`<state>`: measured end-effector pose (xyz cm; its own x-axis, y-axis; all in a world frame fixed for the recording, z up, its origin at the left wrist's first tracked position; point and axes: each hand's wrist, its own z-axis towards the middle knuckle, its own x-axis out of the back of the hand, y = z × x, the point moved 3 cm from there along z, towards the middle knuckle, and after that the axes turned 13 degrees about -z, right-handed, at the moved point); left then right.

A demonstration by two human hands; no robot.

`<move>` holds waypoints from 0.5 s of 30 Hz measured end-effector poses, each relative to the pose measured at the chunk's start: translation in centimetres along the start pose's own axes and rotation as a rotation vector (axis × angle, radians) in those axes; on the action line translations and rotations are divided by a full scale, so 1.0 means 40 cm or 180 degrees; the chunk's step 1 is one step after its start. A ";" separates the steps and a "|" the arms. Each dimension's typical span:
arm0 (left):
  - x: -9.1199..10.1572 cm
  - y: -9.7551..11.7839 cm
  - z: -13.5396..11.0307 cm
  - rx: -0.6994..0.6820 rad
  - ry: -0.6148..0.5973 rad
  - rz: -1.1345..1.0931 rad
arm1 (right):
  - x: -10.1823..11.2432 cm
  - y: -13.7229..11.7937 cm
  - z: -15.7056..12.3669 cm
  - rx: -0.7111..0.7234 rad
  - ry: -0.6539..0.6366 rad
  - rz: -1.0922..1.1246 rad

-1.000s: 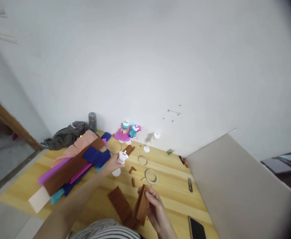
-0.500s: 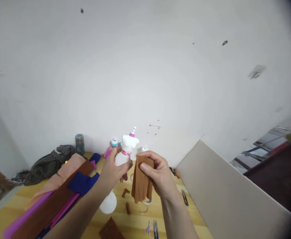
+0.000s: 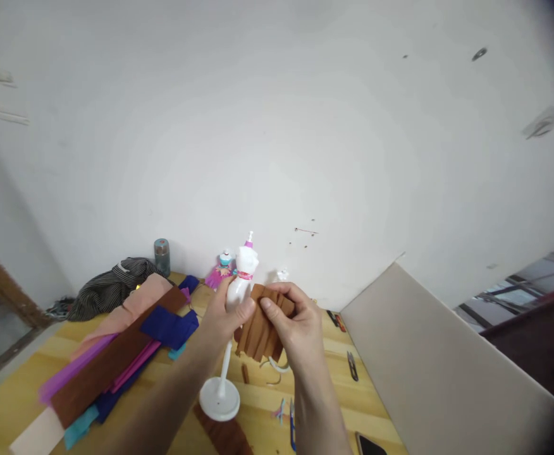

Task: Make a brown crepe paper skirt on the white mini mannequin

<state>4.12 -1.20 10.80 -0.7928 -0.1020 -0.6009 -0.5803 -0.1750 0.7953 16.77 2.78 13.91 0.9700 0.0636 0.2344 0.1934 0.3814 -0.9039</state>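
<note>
My left hand (image 3: 224, 313) grips a small white dress form (image 3: 246, 259) around its lower body. The form has a pink band at its waist, a purple neck cap and a stand ending in a round white base (image 3: 219, 399). In my right hand (image 3: 298, 316), pinched between thumb and fingers, is a pleated piece of brown crepe paper (image 3: 260, 335). Its upper edge lies against the form's side, close to my left thumb. Brown strip (image 3: 224, 436) lies on the table under the base.
Folded crepe paper in brown (image 3: 110, 357), blue (image 3: 170, 325), pink and peach lies at left, beside striped cloth (image 3: 106, 291) and a jar (image 3: 162, 256). A small pink-skirted figure (image 3: 222, 268) stands behind. Thread snips (image 3: 351, 366), blue-handled scissors (image 3: 293, 426), a phone (image 3: 369, 444) and a white panel (image 3: 429, 354) are right.
The brown pleated paper has moved left, against the dress form, and now tilts. The form stands more turned, with its base in fuller view. The camera has shifted left.
</note>
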 end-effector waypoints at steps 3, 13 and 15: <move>-0.009 -0.002 -0.003 -0.0064 0.0040 0.0195 | -0.002 0.000 -0.003 0.0016 0.0061 -0.0059; -0.012 -0.007 -0.011 0.0203 0.0103 -0.0133 | 0.038 0.026 -0.016 -0.0159 -0.0340 0.0295; -0.009 -0.009 -0.012 0.0286 0.0071 -0.0295 | 0.053 0.038 -0.015 -0.0316 -0.0468 0.0446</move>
<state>4.71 -1.57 10.70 -0.7313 -0.1113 -0.6729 -0.6660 -0.0962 0.7397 19.21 2.95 12.80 0.9580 0.2460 0.1471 0.0788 0.2672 -0.9604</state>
